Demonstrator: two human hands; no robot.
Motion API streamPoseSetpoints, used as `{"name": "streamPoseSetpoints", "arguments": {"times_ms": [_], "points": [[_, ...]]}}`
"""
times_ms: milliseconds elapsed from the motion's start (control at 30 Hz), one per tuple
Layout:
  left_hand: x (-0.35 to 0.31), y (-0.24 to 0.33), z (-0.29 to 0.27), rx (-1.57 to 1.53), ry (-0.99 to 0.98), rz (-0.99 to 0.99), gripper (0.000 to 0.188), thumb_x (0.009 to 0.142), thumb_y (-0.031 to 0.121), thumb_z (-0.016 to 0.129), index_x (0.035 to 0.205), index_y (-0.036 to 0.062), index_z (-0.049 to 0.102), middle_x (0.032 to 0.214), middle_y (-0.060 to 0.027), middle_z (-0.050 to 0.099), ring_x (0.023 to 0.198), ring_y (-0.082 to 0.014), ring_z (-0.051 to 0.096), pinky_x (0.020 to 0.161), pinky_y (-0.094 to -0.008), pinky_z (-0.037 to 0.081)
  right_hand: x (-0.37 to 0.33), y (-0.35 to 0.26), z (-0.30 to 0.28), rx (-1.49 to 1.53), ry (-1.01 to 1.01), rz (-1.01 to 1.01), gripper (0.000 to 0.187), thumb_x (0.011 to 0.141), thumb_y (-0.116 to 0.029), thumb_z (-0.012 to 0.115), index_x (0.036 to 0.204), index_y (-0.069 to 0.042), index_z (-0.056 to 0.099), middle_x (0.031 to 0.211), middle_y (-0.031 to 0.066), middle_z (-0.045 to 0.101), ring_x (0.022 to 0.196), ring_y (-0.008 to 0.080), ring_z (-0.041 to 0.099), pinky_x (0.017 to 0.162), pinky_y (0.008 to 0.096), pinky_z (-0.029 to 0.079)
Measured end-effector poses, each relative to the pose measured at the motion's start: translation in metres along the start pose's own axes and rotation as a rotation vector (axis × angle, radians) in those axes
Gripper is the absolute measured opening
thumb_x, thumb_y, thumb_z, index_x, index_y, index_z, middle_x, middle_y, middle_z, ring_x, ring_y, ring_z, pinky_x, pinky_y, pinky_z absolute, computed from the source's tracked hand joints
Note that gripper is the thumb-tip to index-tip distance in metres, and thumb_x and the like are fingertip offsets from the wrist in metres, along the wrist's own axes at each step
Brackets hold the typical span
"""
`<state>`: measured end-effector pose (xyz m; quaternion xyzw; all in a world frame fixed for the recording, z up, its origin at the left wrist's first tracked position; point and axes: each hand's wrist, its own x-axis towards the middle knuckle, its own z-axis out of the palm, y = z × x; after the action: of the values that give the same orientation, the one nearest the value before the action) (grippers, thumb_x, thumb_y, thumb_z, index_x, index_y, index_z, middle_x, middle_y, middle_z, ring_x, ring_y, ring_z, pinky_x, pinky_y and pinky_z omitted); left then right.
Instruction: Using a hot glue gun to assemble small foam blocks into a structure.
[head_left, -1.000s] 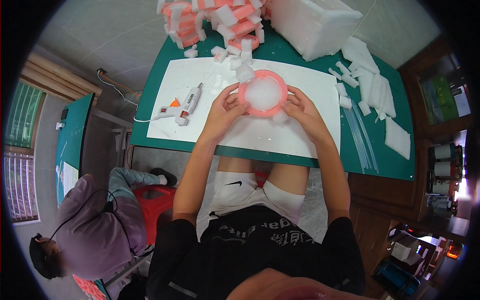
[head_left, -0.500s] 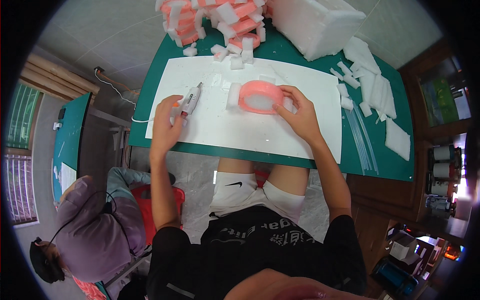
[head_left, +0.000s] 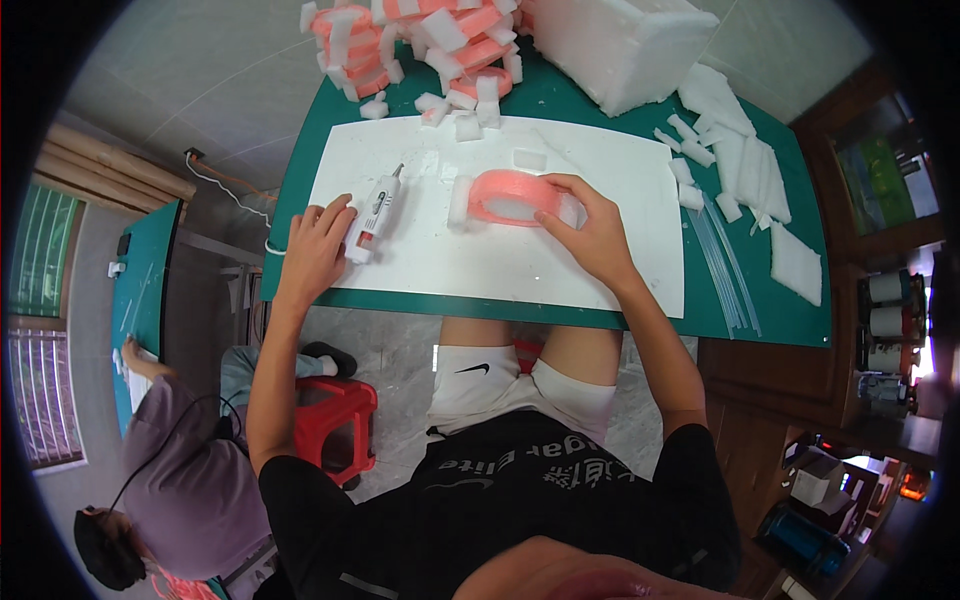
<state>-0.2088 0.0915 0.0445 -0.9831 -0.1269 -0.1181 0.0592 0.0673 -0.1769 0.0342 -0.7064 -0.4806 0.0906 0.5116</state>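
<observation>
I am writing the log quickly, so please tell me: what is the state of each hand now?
Left hand: at the glue gun; its grip cannot be told.
Right hand: holding the pink ring.

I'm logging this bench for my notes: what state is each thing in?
Pink ring: gripped at its right side by the right hand.
Glue gun: under the left hand's fingers; on or off, can't tell.
White sheet: flat on the green table.
Clear rods: lying loose.
Other pink rings: piled up.

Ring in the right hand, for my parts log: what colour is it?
The ring is salmon pink, clearest in the head view.
</observation>
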Motion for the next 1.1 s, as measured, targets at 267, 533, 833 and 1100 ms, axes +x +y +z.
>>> {"name": "streamPoseSetpoints", "arguments": {"times_ms": [267,533,833,1100], "points": [[0.007,0.054,-0.014,-0.15,0.359,0.332,0.033,0.071,0.011,0.066,0.102,-0.0008,0.062,0.115,-0.0127,0.065,0.088,-0.0282,0.06,0.076,-0.037,0.05,-0.004,-0.011,0.007,-0.055,0.004,-0.064,0.038,0.08,-0.014,0.072,0.116,-0.005,0.064,0.114,0.016,0.066,0.105,0.0335,0.063,0.092,0.0387,0.05],[0.018,0.062,-0.004,-0.238,0.338,0.349,0.026,0.072,0.011,0.066,0.095,0.0016,0.061,0.099,-0.0123,0.064,0.098,-0.0315,0.062,0.081,-0.0388,0.053,-0.006,-0.013,0.008,-0.067,0.003,-0.122,0.035,0.079,-0.011,0.071,0.113,-0.005,0.065,0.109,0.0142,0.067,0.104,0.0319,0.061,0.091,0.039,0.049],[0.017,0.061,-0.004,-0.267,0.25,0.353,0.024,0.071,0.01,0.066,0.092,0.0012,0.06,0.09,-0.0135,0.059,0.096,-0.0309,0.061,0.079,-0.0359,0.053,-0.007,-0.011,0.007,-0.088,-0.031,-0.112,0.038,0.079,-0.011,0.074,0.116,-0.005,0.065,0.115,0.0143,0.067,0.107,0.0314,0.063,0.094,0.0364,0.049],[0.019,0.06,-0.019,-0.284,0.329,0.346,0.036,0.072,0.012,0.067,0.105,-0.0022,0.061,0.116,-0.015,0.065,0.094,-0.0308,0.063,0.08,-0.0394,0.051,-0.006,-0.01,0.005,-0.076,-0.023,-0.102,0.039,0.079,-0.01,0.074,0.116,-0.005,0.065,0.115,0.0151,0.067,0.107,0.0316,0.063,0.094,0.0365,0.049]]}}
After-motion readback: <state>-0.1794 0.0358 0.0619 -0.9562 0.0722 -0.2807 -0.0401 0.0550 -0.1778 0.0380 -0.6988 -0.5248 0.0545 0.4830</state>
